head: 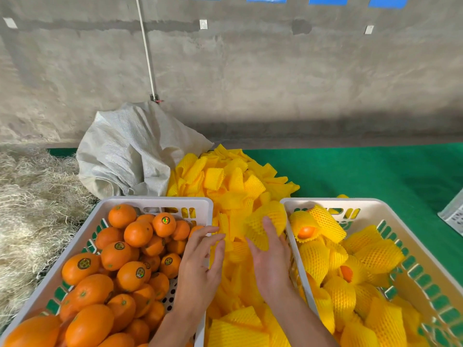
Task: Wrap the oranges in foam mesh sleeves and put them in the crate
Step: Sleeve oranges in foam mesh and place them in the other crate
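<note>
A white crate (100, 211) on the left holds several bare oranges (130, 274). A second white crate (390, 211) on the right holds several oranges wrapped in yellow foam mesh sleeves (315, 259). Between the crates lies a pile of loose yellow sleeves (233, 186). My right hand (270, 261) holds a wrapped orange (268, 219) by its sleeve, just left of the right crate's rim. My left hand (203, 264) hovers over the left crate's right edge, fingers spread and holding nothing.
A crumpled white woven sack (130, 156) lies behind the left crate. Straw (32, 204) covers the ground at the left. Green matting (375, 171) runs under the crates. Another white crate's corner (454, 214) shows at the right edge. A concrete wall stands behind.
</note>
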A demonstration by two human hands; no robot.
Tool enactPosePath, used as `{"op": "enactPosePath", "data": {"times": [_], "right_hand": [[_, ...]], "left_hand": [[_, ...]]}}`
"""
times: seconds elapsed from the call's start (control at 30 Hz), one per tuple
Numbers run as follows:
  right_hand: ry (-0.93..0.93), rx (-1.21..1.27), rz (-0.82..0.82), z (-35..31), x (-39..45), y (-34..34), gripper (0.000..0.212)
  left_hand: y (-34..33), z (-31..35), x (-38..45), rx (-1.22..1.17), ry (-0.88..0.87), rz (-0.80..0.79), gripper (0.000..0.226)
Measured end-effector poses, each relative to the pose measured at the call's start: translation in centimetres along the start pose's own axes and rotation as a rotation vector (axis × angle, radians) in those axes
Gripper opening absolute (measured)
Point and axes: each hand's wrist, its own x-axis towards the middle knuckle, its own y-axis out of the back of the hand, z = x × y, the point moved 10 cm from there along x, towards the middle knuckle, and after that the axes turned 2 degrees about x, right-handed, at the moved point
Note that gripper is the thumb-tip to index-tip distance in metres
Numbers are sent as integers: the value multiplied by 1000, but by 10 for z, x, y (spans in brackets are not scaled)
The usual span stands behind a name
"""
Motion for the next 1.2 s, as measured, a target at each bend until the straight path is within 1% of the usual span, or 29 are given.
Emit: {"op": "enactPosePath", "data": {"times": [0.03,0.1,0.17,0.23,0.27,0.3,0.37,0.4,0.43,0.5,0.53,0.57,0.6,0.63,0.67,0.7,0.73,0.77,0.8,0.87,0.9,0.97,1.07,1.13,1.2], "right_hand": [[61,70,41,-12,3,6,58],[105,208,65,-29,10,15,55],[116,235,71,-39,16,23,60],[110,151,69,-42,19,26,69],[105,104,69,-40,19,26,66],[102,55,70,-38,18,26,57],[72,-25,74,-30,20,28,29],[26,-64,63,-22,21,28,23],[-33,-121,40,-13,22,28,25],[-172,-294,-22,6,22,27,29],[-237,-396,-52,17,20,27,28],[-290,-502,-78,26,18,29,28],[-318,-608,-105,34,17,30,29],[-307,-738,-138,39,16,31,33],[-256,-912,-183,40,17,30,36],[-185,-1117,-246,41,16,28,39],[-129,-1315,-323,45,15,27,41],[-122,-1479,-412,54,13,29,44],[-165,-1603,-500,66,10,35,49],[-313,-1766,-634,89,2,49,57],[-355,-1806,-675,96,-2,51,59],[-330,-1824,-709,102,-4,48,52],[-274,-1764,-686,101,-4,41,26],[-275,-1734,-688,100,-5,40,31],[-295,-1762,-707,100,-7,42,35]], "left_hand": [[0,-6,0,-6,25,11,19],[0,-20,0,-2,92,19,19],[-3,-34,0,19,172,-1,26],[-7,-46,-2,39,265,-28,36],[-7,-54,-5,48,317,-37,41],[-7,-62,-7,53,376,-45,44],[-9,-77,-13,16,510,-75,43],[-11,-82,-15,-10,571,-90,38],[-11,-87,-17,-27,619,-95,33],[-7,-96,-17,-10,654,-92,33],[-5,-102,-17,26,660,-114,33],[-6,-110,-21,100,668,-178,30],[-9,-120,-26,233,675,-296,23],[-16,-131,-36,406,683,-467,16],[-24,-141,-50,572,690,-662,17],[-32,-149,-65,689,685,-843,26],[-39,-154,-78,749,685,-995,33],[-43,-157,-88,773,694,-1105,37],[-44,-158,-95,798,705,-1182,39],[-42,-158,-102,868,715,-1286,43],[-41,-158,-106,900,725,-1328,47],[-39,-153,-112,956,722,-1401,49],[-39,-150,-111,988,684,-1419,49],[-40,-150,-109,1003,672,-1408,49],[-40,-148,-108,1000,665,-1393,48]]}}
